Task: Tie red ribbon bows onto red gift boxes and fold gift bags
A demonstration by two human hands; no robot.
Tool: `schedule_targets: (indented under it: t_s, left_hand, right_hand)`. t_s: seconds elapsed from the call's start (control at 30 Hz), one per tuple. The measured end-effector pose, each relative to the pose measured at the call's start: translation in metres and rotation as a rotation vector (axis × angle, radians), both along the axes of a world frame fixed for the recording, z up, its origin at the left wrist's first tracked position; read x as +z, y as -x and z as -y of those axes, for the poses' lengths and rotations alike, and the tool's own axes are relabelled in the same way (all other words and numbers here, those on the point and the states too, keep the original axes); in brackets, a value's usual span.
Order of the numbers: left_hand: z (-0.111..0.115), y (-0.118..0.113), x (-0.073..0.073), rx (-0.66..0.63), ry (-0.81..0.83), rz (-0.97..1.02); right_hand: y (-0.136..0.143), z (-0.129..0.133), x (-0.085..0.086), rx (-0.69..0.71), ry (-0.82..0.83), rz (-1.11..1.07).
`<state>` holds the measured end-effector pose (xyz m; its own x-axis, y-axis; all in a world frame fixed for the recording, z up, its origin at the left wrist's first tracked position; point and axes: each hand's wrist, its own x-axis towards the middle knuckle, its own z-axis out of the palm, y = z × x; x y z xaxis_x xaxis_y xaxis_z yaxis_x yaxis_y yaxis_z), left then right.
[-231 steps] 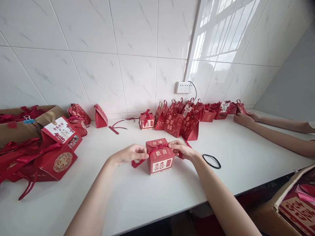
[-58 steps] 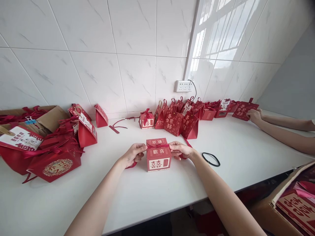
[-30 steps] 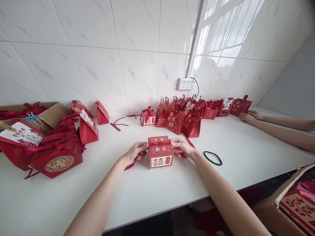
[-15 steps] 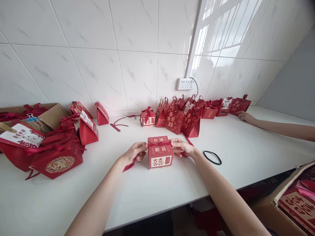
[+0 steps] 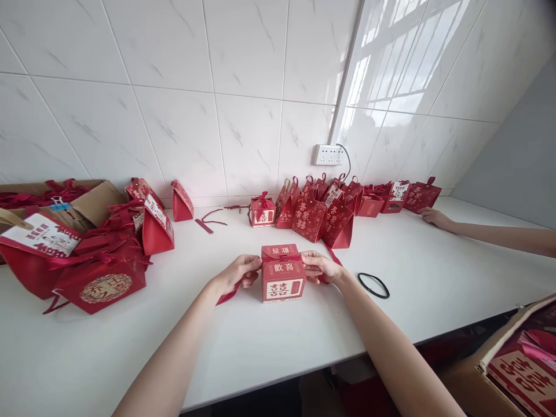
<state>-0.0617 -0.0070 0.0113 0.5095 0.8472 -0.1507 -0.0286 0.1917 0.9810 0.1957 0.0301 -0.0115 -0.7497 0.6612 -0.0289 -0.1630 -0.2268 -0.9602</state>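
Observation:
In front of me on the white table stands a red and cream gift box (image 5: 283, 284), with a dark red ribbon (image 5: 281, 258) lying across its top. At the box's left side, my left hand (image 5: 241, 272) is closed on one end of the ribbon, whose tail hangs below the fingers. My right hand (image 5: 320, 267) is closed on the ribbon at the right side, its fingers against the box's upper edge. The ribbon's right tail shows behind that hand.
Finished-looking red gift bags (image 5: 309, 217) line the wall. More boxes and a cardboard carton (image 5: 98, 202) stand at left. A black loop (image 5: 373, 285) lies at right. Another person's hand (image 5: 436, 219) rests at far right. An open carton (image 5: 469, 365) sits past the table edge.
The view has shifted slightly, so the scene sits a little differently. Both hands stay at the sides of the gift box with the ribbon; little else differs.

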Motion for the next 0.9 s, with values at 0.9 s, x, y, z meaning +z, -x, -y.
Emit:
schedule_targets:
  t_s: [0.9]
  left_hand:
    - [-0.0001, 0.0004, 0.0016, 0.010, 0.029, 0.010]
  right_hand:
    - [-0.0032, -0.0012, -0.0003, 0.030, 0.009, 0.022]
